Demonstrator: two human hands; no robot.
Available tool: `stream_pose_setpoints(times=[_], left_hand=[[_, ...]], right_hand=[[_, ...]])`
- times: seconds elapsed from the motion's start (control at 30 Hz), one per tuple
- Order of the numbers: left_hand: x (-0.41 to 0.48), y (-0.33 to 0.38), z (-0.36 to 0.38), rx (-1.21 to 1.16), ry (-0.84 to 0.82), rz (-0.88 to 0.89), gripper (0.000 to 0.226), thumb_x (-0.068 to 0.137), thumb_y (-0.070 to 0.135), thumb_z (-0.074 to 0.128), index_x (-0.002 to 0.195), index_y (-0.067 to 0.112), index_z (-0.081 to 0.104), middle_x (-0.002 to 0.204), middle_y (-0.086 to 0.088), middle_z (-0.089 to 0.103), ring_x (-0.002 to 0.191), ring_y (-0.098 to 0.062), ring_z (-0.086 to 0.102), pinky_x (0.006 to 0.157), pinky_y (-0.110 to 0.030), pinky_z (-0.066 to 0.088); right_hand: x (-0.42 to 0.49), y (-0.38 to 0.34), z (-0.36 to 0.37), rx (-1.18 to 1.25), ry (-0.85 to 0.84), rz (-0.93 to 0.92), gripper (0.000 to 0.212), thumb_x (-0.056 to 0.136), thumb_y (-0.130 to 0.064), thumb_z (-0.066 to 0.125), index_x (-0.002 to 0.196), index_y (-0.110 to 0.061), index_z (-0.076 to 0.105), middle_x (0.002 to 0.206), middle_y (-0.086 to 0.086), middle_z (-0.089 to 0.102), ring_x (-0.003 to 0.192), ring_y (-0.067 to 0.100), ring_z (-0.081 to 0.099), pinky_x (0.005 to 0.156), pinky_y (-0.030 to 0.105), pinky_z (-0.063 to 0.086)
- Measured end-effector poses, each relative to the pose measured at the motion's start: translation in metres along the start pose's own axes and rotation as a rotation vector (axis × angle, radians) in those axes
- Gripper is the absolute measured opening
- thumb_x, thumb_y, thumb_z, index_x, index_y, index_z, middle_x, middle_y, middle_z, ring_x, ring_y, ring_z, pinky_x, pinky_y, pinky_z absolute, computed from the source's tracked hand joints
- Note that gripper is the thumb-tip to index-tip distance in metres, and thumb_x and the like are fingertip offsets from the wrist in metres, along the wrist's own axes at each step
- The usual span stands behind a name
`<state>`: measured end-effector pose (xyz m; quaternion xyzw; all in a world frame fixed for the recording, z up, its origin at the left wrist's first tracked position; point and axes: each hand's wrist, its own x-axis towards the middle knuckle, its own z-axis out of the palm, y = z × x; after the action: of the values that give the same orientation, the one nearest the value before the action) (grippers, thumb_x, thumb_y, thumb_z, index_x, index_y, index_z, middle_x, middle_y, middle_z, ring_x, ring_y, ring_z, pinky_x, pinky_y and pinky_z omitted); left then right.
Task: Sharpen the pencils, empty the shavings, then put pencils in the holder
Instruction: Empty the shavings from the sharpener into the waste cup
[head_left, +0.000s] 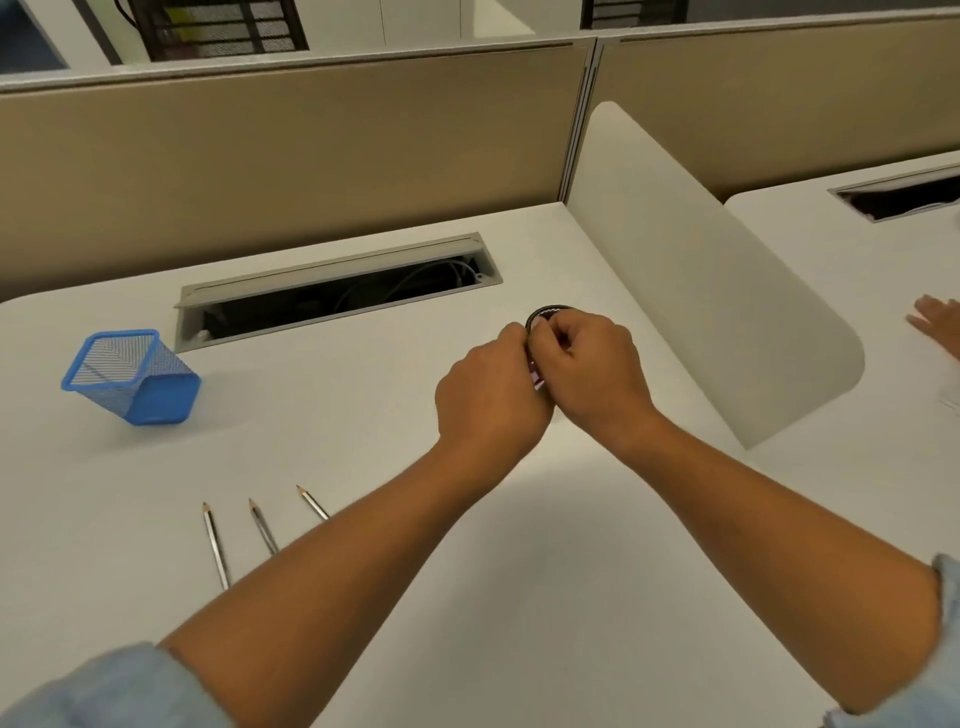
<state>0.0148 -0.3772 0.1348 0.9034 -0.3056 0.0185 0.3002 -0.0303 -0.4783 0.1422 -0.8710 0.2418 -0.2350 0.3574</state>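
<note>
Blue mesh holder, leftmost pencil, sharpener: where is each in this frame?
blue mesh holder (166, 395): head view, outer side wall.
leftmost pencil (214, 543): head view, middle of the shaft.
sharpener (546, 313): head view, dark round upper rim.

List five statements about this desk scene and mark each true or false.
1. The left hand and right hand both hold the round black sharpener. True.
2. The three pencils stand in the blue mesh holder. False: they lie on the desk.
3. The pencils' tips point away from the person. True.
4. The holder is right of the hands. False: it is to their left.
5. The cable tray is covered. False: it is open, cables showing.
</note>
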Motion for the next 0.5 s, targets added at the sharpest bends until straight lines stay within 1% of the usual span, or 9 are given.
stream_pose_setpoints(times=[0.07,0.13,0.17,0.23,0.3,0.33,0.4,0.43,0.5], left_hand=[[0.018,0.003,0.009,0.004,-0.035,0.024,0.014,0.080,0.024,0.060,0.085,0.030,0.048,0.059,0.015,0.044,0.055,-0.014,0.048,0.043,-0.021,0.033],[0.037,0.005,0.015,0.004,-0.099,0.044,0.012,0.080,0.020,0.057,0.085,0.031,0.058,0.060,0.013,0.053,0.056,-0.015,0.054,0.046,-0.023,0.043],[0.047,0.005,0.018,0.007,-0.143,0.056,0.013,0.080,0.019,0.056,0.085,0.030,0.061,0.063,0.011,0.058,0.058,-0.018,0.057,0.048,-0.025,0.047],[0.063,0.006,0.022,-0.008,-0.239,0.076,0.012,0.079,0.018,0.055,0.080,0.029,0.061,0.066,0.005,0.063,0.063,-0.022,0.062,0.051,-0.027,0.051],[0.078,0.006,0.027,-0.051,-0.314,0.074,0.010,0.079,0.017,0.056,0.076,0.026,0.060,0.066,0.003,0.063,0.065,-0.023,0.062,0.051,-0.026,0.048],[0.085,0.006,0.029,-0.063,-0.339,0.070,0.009,0.080,0.017,0.056,0.076,0.024,0.061,0.066,0.002,0.062,0.065,-0.023,0.062,0.049,-0.024,0.045],[0.096,0.003,0.035,-0.047,-0.359,0.065,0.009,0.081,0.016,0.056,0.076,0.021,0.062,0.063,0.002,0.061,0.063,-0.023,0.061,0.047,-0.023,0.041],[0.100,0.001,0.038,-0.021,-0.349,0.063,0.009,0.081,0.016,0.056,0.075,0.021,0.060,0.061,0.003,0.058,0.062,-0.023,0.060,0.047,-0.023,0.040],[0.107,-0.003,0.045,0.103,-0.269,0.078,0.009,0.081,0.019,0.057,0.073,0.024,0.055,0.057,0.007,0.050,0.058,-0.022,0.057,0.049,-0.024,0.040]], right_hand=[[0.016,0.009,0.002,0.051,0.016,0.030,0.036,0.084,-0.036,0.046,0.059,-0.012,0.054,0.053,0.000,0.058,0.054,0.019,0.056,0.052,0.033,0.047],[0.030,0.018,0.004,0.079,0.046,0.025,0.033,0.083,-0.033,0.047,0.057,-0.012,0.050,0.050,-0.002,0.051,0.051,0.018,0.049,0.051,0.033,0.045],[0.037,0.023,0.004,0.095,0.053,0.018,0.033,0.082,-0.031,0.047,0.057,-0.010,0.050,0.050,0.000,0.050,0.051,0.020,0.048,0.050,0.034,0.044],[0.050,0.033,0.005,0.154,0.047,0.010,0.030,0.079,-0.026,0.047,0.056,-0.006,0.051,0.051,0.007,0.052,0.052,0.024,0.049,0.049,0.036,0.044],[0.062,0.040,0.006,0.245,0.030,0.011,0.027,0.075,-0.022,0.047,0.051,-0.011,0.049,0.048,0.004,0.052,0.050,0.018,0.048,0.048,0.032,0.040],[0.068,0.044,0.008,0.272,0.025,0.012,0.026,0.075,-0.021,0.047,0.051,-0.011,0.049,0.047,0.004,0.052,0.050,0.017,0.048,0.048,0.030,0.040],[0.078,0.050,0.013,0.271,0.024,0.002,0.028,0.076,-0.019,0.046,0.053,-0.002,0.049,0.050,0.015,0.053,0.051,0.020,0.048,0.049,0.031,0.039],[0.082,0.052,0.016,0.247,0.030,-0.007,0.029,0.077,-0.020,0.046,0.054,-0.003,0.047,0.050,0.017,0.052,0.051,0.020,0.046,0.048,0.032,0.038],[0.089,0.055,0.022,0.145,0.061,-0.013,0.031,0.080,-0.023,0.045,0.050,-0.015,0.040,0.045,0.005,0.043,0.047,0.014,0.038,0.046,0.028,0.032]])
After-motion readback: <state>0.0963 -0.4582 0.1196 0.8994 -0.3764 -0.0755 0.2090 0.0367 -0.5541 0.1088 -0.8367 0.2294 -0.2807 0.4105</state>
